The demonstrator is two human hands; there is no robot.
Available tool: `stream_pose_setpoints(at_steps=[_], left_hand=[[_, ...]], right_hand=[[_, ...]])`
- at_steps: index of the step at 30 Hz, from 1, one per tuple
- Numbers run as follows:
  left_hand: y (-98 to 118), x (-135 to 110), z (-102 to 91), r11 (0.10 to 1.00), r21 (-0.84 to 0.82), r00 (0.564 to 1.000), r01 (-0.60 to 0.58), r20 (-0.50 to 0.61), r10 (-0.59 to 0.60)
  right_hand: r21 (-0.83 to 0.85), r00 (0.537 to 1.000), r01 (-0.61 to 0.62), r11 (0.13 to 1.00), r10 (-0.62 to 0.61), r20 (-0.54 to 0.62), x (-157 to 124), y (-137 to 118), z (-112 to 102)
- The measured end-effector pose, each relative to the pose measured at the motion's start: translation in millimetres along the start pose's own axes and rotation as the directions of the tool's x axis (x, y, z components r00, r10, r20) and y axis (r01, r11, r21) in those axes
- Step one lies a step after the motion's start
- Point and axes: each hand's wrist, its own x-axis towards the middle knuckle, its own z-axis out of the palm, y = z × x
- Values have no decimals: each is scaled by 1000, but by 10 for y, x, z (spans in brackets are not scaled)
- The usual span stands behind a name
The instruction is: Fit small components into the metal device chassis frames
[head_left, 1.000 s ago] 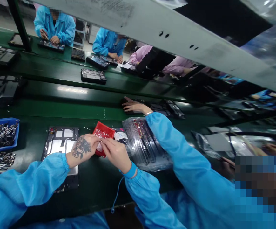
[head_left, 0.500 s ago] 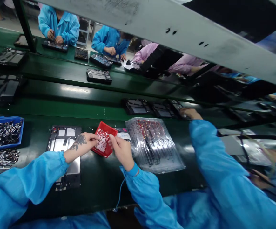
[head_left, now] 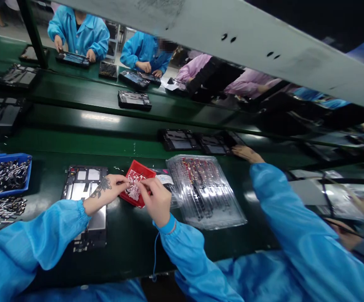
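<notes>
Both hands meet above a small red tray (head_left: 140, 167) holding many tiny white pieces (head_left: 133, 191). The fingers of my left hand (head_left: 112, 186) are pinched at the tray's left side; what they grip is too small to make out. My right hand (head_left: 156, 199) is also pinched, its fingertips nearly touching the left ones, and any piece in it cannot be made out. Partly under my left forearm lies an opened tablet-like device (head_left: 97, 222) with silvery panels. Just right of the red tray is a stack of clear plastic trays (head_left: 207, 193) with dark and red strip-like parts.
A blue bin (head_left: 7, 174) of small metallic parts stands at left, with more loose parts (head_left: 4, 209) in front. Several dark device frames (head_left: 178, 140) line the back. A co-worker's hand (head_left: 247, 154) reaches in from the right. Other people work across the green bench (head_left: 75, 144).
My right hand has moved left, bringing its fingertips to those of my left hand over the red tray. The co-worker's hand at right has shifted slightly left.
</notes>
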Motion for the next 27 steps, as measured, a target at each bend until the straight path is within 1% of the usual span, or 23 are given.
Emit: stream_pose_setpoints(at_steps=[1, 2, 4, 6, 7, 9, 10, 11, 12, 13, 14, 15, 16, 17, 18, 19, 20, 21, 22, 23, 24, 25, 27], left_hand=[[4, -1, 0, 1000, 21, 1000, -9, -9, 9], [9, -6, 2, 999, 37, 1000, -17, -18, 17], [25, -29, 11, 992, 108, 998, -61, -25, 64], [47, -63, 22, 956, 253, 988, -148, -8, 155], [59, -81, 27, 920, 339, 979, -195, 9, 204], [78, -105, 30, 846, 466, 962, -259, 47, 268], [81, -110, 30, 834, 483, 960, -266, 55, 274], [77, -108, 28, 840, 475, 961, -264, 57, 270], [65, -100, 25, 867, 435, 968, -242, 47, 246], [45, -87, 24, 906, 372, 978, -204, 29, 208], [17, -70, 25, 941, 300, 987, -155, 10, 160], [-16, -52, 29, 968, 229, 994, -105, -6, 110], [-51, -34, 36, 984, 169, 998, -62, -14, 65], [-82, -17, 44, 991, 127, 999, -32, -14, 34], [-108, -4, 54, 995, 102, 1000, -18, -8, 19], [-124, 6, 63, 996, 87, 1000, -18, 4, 17], [-129, 13, 70, 997, 69, 1000, -19, 16, 18], [-124, 16, 75, 999, 47, 999, -22, 29, 21], [-111, 18, 76, 999, 24, 999, -26, 41, 25], [-93, 18, 75, 1000, 5, 998, -30, 48, 30], [-72, 17, 72, 999, -9, 998, -33, 50, 34], [-53, 16, 68, 999, -18, 998, -35, 45, 36], [-23, 12, 61, 999, -18, 999, -40, 19, 41]], right_hand=[[-65, 995, 103, 992, -104, -9, -28, -23, 5], [-114, 982, 186, 976, -187, 6, -50, -43, 14], [-185, 955, 297, 937, -292, 52, -73, -66, 36], [-209, 932, 363, 908, -349, 102, -72, -64, 48], [-204, 922, 384, 900, -365, 127, -66, -53, 48], [-168, 917, 388, 906, -362, 168, -45, -12, 38], [-143, 928, 355, 924, -329, 175, -29, 18, 29], [-116, 949, 287, 951, -266, 170, -11, 54, 20], [-82, 974, 180, 980, -167, 154, 12, 94, 13], [-29, 989, 38, 999, -34, 141, 37, 136, 8], [45, 982, -123, 991, 116, 149, 64, 176, 8], [138, 950, -279, 950, 253, 184, 91, 210, 11], [234, 902, -410, 882, 354, 245, 115, 235, 17], [321, 854, -506, 801, 413, 317, 136, 248, 26], [392, 816, -568, 724, 435, 380, 152, 249, 36], [442, 793, -603, 664, 436, 426, 163, 239, 46], [474, 781, -619, 626, 429, 454, 168, 219, 54], [490, 777, -624, 609, 420, 469, 169, 194, 59], [493, 781, -618, 612, 407, 474, 166, 166, 61], [486, 796, -596, 639, 390, 463, 158, 139, 58], [464, 824, -552, 693, 367, 431, 147, 114, 53], [419, 864, -482, 769, 339, 372, 131, 93, 45], [244, 951, -282, 928, 237, 198, 90, 59, 27]])
